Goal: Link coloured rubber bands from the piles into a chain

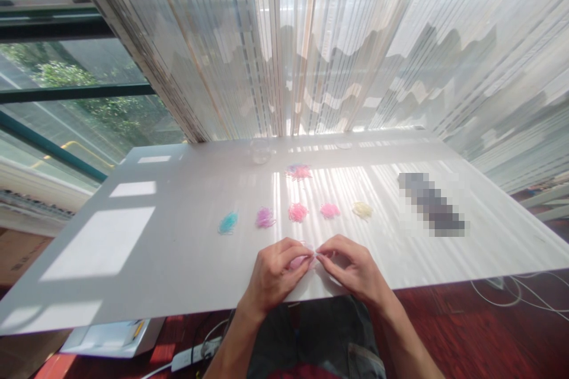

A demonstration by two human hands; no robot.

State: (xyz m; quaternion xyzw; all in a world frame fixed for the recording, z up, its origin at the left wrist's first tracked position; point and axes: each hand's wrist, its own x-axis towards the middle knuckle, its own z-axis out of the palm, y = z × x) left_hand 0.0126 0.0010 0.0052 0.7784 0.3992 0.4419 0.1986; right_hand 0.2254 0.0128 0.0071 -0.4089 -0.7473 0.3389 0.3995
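My left hand and my right hand meet near the table's front edge. Thumb and forefinger are pinched on each, and the tips almost touch around something tiny and pale that I cannot make out. Partly hidden behind my left fingers is a pale pink pile on the table. Beyond the hands lies a row of small heaps of what look like thin rubber bands: teal, purple, red-pink, bright pink and pale yellow. Farther back sits a mixed-colour heap.
A clear round container stands toward the back of the white table. On the right is a pixelated dark object. Pleated sheer curtains hang behind the table. Below, a power strip and cables lie on the red floor.
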